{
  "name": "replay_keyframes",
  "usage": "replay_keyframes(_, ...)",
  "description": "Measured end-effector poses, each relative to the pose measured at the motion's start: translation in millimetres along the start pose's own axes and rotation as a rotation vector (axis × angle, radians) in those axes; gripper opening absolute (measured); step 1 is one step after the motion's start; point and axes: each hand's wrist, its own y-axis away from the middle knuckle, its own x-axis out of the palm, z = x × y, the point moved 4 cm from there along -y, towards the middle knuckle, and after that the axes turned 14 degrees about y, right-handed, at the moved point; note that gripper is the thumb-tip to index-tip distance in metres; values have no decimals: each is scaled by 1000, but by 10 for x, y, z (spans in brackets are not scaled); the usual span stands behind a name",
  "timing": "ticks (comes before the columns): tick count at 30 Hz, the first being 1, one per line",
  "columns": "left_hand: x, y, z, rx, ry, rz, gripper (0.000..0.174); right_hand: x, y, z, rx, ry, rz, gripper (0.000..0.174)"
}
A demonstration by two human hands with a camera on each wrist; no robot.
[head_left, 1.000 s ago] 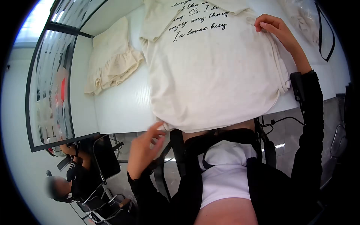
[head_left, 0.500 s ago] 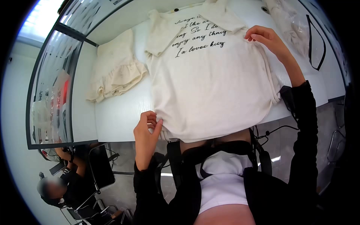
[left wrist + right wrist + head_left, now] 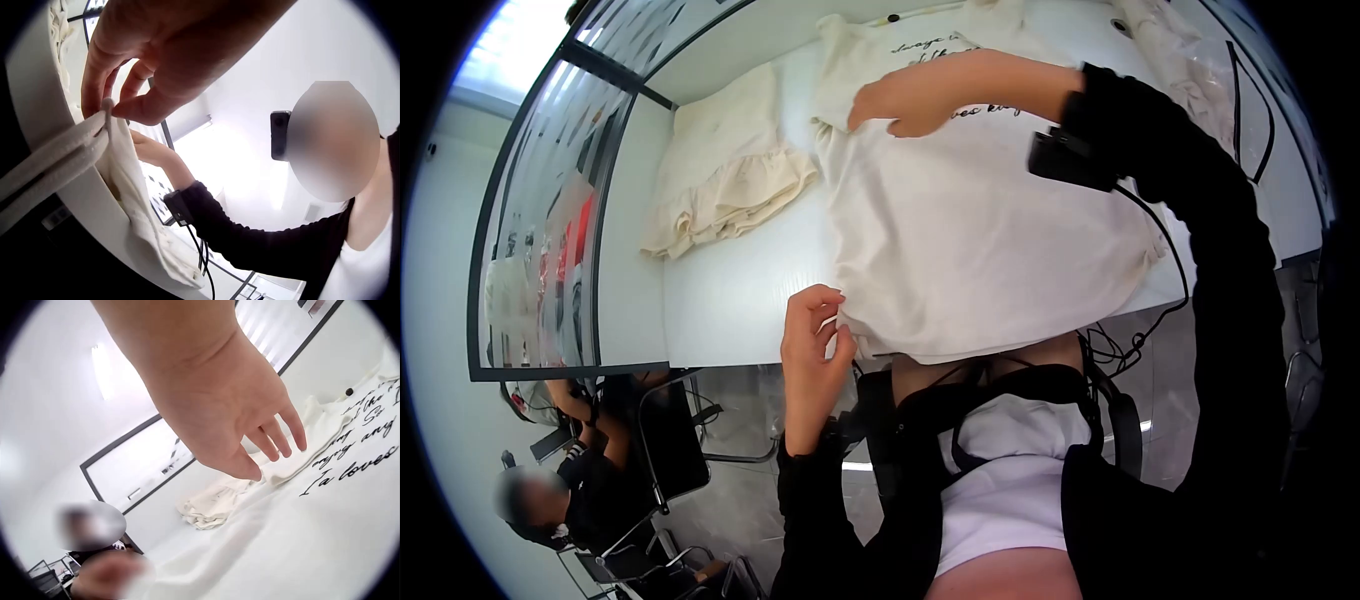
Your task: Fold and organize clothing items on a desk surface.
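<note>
Worktop: a white surface point(image 3: 720, 310) set against a black-framed glass partition point(image 3: 540, 230).
Shirt: a cream shirt point(image 3: 990, 240) lies spread flat in front of the person, its lower hem at the worktop's near edge; black script lettering point(image 3: 925, 45) runs across its upper part.
Left hand: the left hand point(image 3: 810, 345) is raised at the shirt's lower left corner, fingers bent toward the thumb; its grip is narrow, pinching the fabric edge between thumb and fingertips.
Right hand: the right hand point(image 3: 915, 95) reaches leftward across the shirt, palm down, the forearm covering part of the lettering; its grip is loose, fingers slightly bent beside the sleeve point(image 3: 837, 90) at the shirt's upper left. Whether they touch it, I cannot tell.
Left of the shirt: a cream ruffled garment point(image 3: 730, 190), just beside it.
Far right: clear plastic packaging point(image 3: 1185, 80).
Beyond the worktop: another person point(image 3: 590, 480), seated.
</note>
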Motion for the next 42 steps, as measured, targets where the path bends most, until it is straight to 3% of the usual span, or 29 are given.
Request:
replay_keyframes(7,34,35,104,4,57,-4,33,222,-596,41,16,185,16,68)
replay_keyframes(10,38,11,156,-48,99,-30,29,279,-616,7,93,225,45,71)
replay_keyframes(13,29,-26,119,-67,86,-25,23,215,-622,-23,84,142,135,71)
replay_keyframes(24,67,250,42,9,-162,37,17,297,-648,-1,169,132,126,70)
replay_keyframes(25,74,308,44,-87,-163,82,17,297,-651,-1,167,134,132,70)
replay_keyframes(28,54,433,79,-77,-194,89,18,328,-694,-21,160,146,131,70)
replay_keyframes(32,17,555,137,-152,-132,49,18,413,-740,-71,207,134,105,69)
replay_keyframes(38,-53,542,267,21,-80,38,14,415,-755,-81,208,90,113,68)
replay_keyframes(42,-14,509,184,-18,125,-62,10,419,-704,-74,172,93,84,66)
